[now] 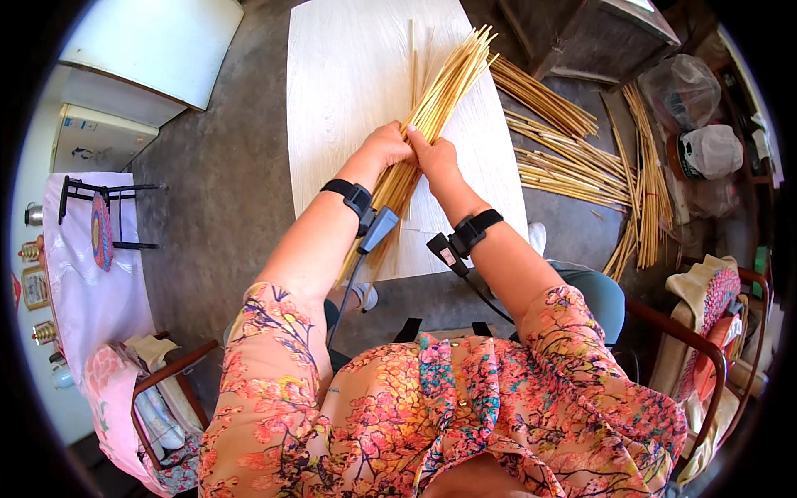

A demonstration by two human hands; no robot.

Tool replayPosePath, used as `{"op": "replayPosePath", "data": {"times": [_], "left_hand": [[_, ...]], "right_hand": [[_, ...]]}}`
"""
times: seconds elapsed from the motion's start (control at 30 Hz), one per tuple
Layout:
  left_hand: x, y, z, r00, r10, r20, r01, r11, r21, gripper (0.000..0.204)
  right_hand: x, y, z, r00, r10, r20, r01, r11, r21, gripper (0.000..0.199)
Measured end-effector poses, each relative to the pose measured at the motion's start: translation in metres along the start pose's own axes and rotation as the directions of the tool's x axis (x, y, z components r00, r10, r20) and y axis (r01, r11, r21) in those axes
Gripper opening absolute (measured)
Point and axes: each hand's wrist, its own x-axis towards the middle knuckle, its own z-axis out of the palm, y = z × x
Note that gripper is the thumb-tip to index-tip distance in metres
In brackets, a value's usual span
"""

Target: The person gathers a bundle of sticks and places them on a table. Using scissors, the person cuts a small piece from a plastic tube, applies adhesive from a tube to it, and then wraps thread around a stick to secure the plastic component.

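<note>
Both of my hands are wrapped round one thick bundle of thin yellow-brown sticks (452, 73), like reed or straw stalks. It slants across the pale wooden table (340, 75), its upper ends fanning out toward the far right and its lower ends passing between my forearms. My left hand (387, 146) is closed on the bundle's left side. Close beside it, my right hand (433, 154) grips the right side, thumb lying along the stalks. A few loose stalks (413, 62) lie on the table left of the bundle. The palms and inner fingers are hidden.
Several piles of similar stalks (573, 166) lie on the grey floor right of the table. A dark wooden cabinet (589, 37) stands at the far right. Armchairs (170, 378) flank me on both sides. A small black folding stool (120, 212) rests at the left.
</note>
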Motion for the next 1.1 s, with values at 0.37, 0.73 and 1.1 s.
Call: {"op": "replayPosePath", "data": {"times": [0.37, 0.73, 1.1], "left_hand": [[-0.035, 0.005, 0.0, 0.988, 0.039, 0.15, 0.069, 0.757, -0.65, 0.024], [-0.081, 0.018, -0.007, 0.981, 0.146, 0.127, 0.001, 0.653, -0.757, 0.023], [-0.23, 0.193, -0.133, 0.451, 0.794, -0.408, -0.892, 0.384, -0.237, 0.027]], "right_hand": [[-0.016, -0.012, -0.004, 0.983, 0.011, 0.184, -0.074, 0.937, 0.342, 0.052], [-0.066, -0.051, 0.002, 0.94, 0.018, 0.342, -0.163, 0.903, 0.399, 0.027], [-0.195, -0.261, 0.002, 0.454, -0.828, 0.329, 0.671, 0.561, 0.485, 0.032]]}}
